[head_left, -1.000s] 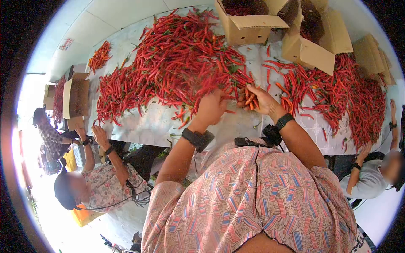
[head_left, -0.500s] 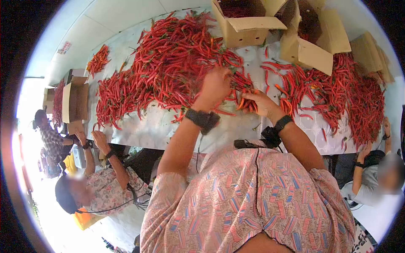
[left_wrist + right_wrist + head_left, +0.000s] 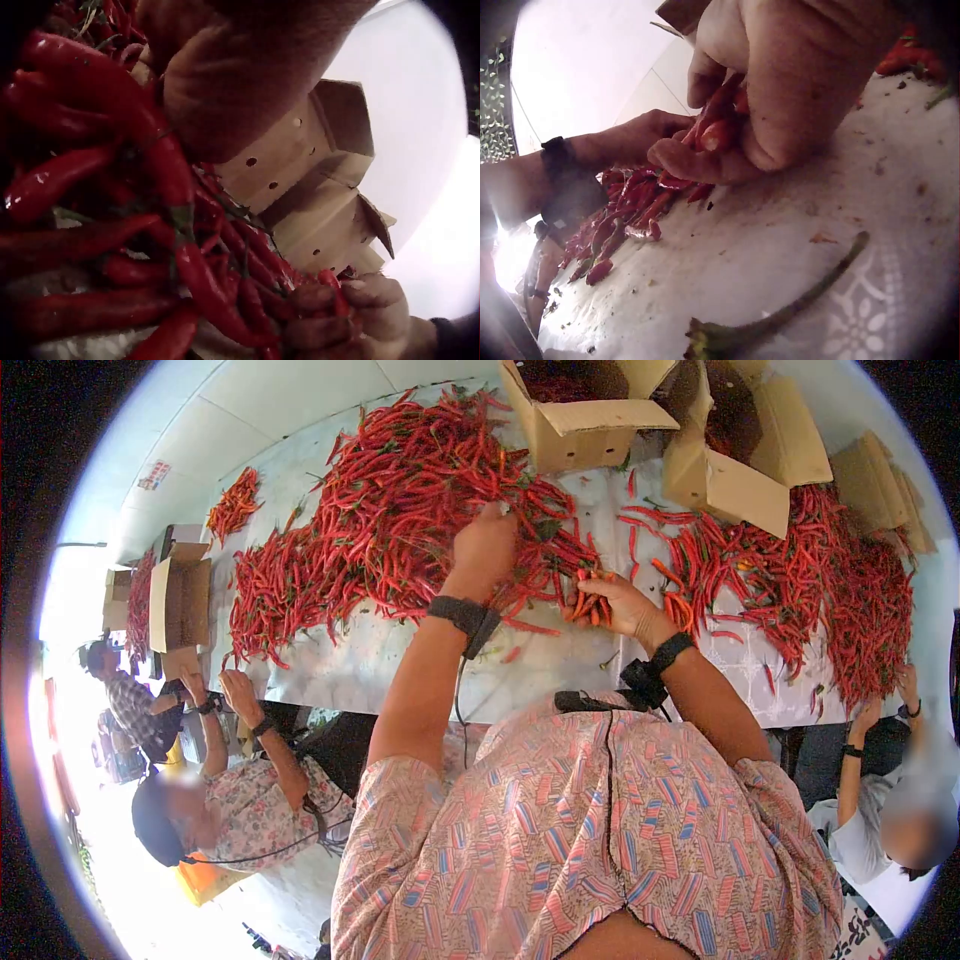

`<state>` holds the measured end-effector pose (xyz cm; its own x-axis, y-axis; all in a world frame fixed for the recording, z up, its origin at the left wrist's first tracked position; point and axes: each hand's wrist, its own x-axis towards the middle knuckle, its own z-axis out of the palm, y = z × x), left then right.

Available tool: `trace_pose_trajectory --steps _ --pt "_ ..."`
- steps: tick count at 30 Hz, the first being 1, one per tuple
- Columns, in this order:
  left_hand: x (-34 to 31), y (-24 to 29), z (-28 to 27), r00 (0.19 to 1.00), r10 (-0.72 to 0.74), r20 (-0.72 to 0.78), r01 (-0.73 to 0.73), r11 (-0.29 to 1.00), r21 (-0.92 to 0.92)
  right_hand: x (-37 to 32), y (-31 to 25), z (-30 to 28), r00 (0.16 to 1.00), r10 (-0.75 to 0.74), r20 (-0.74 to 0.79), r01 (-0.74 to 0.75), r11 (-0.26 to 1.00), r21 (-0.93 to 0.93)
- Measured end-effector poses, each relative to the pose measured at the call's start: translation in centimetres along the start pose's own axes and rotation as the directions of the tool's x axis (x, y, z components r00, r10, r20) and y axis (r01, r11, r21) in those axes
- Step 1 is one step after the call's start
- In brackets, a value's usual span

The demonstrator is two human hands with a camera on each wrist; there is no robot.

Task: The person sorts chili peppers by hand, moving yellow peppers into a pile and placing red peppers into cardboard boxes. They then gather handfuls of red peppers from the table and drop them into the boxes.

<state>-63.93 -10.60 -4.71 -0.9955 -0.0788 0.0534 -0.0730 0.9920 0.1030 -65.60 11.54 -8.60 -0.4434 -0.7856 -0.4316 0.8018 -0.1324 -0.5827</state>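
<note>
A large heap of red chili peppers (image 3: 400,490) with green stems covers the middle of the table. My left hand (image 3: 485,550) is over the heap's near right part, its fingertips at the peppers. In the left wrist view the heel of that hand (image 3: 240,82) fills the top, while its fingers are hidden; I cannot tell if they pinch a pepper. My right hand (image 3: 625,603) stays near the heap's right edge and grips a small bunch of red-orange chilies (image 3: 590,600). The right wrist view shows its fingers curled round these chilies (image 3: 718,133).
A second chili pile (image 3: 800,590) lies to the right. Cardboard boxes (image 3: 590,435) stand at the back, another box (image 3: 180,600) at the left. A loose green stem (image 3: 780,319) lies on the pale table cover (image 3: 400,670). People sit at both sides, a hand (image 3: 240,698) at the left edge.
My left hand has moved from beside the right hand, forward and a little left onto the heap. The right hand has stayed nearly in place with its chilies.
</note>
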Motion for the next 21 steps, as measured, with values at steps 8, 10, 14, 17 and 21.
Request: trace_pose_trajectory --steps 8,10,14,17,21 --pt "-1.0 -0.7 -0.2 0.984 -0.028 -0.176 -0.029 0.95 -0.311 0.0 -0.3 -0.1 0.999 0.023 0.039 -0.021 0.998 -0.066" --pt "-0.4 -0.4 0.4 0.981 0.101 -0.163 -0.128 0.977 -0.168 0.1 -0.3 -0.2 0.998 0.022 0.053 -0.019 0.998 -0.052" --pt "0.2 -0.2 1.3 0.98 0.16 -0.121 -0.165 0.986 -0.031 0.8 0.4 -2.1 0.999 0.024 0.043 -0.019 0.995 -0.102" --pt "0.1 -0.1 0.8 0.979 0.145 -0.142 -0.146 0.989 0.004 0.4 0.5 -1.6 0.999 0.03 0.019 -0.03 1.0 0.006" --pt "-0.7 0.0 -0.5 0.991 0.11 -0.077 -0.102 0.99 0.102 0.4 0.5 -1.6 0.998 0.013 0.064 -0.018 0.996 0.09"
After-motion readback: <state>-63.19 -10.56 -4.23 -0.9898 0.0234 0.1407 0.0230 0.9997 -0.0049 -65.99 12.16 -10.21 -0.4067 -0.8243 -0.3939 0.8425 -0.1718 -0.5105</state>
